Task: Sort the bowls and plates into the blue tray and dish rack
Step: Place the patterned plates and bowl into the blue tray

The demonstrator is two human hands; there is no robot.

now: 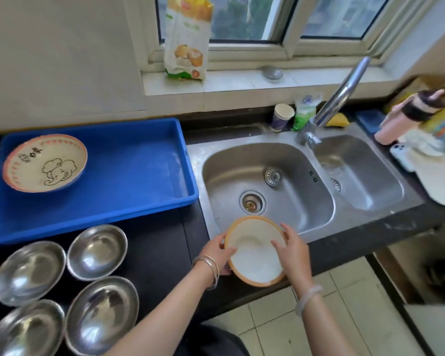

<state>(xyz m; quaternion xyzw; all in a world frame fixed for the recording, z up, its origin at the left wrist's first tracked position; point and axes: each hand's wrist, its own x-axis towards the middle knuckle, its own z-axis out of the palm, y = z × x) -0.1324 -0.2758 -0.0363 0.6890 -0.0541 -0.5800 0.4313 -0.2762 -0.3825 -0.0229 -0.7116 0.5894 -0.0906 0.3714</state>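
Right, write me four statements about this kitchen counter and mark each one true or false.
1. The left hand and right hand both hold the orange-rimmed plate. True.
2. The blue tray holds two dishes. False: only one elephant-patterned bowl lies in it.
3. Four steel bowls sit on the counter in front of the tray. True.
4. The large sink basin is stacked with dishes. False: there are no dishes in it.

Home kitchen: double steel sink [267, 191], faucet [339, 98], windowsill [242, 80].
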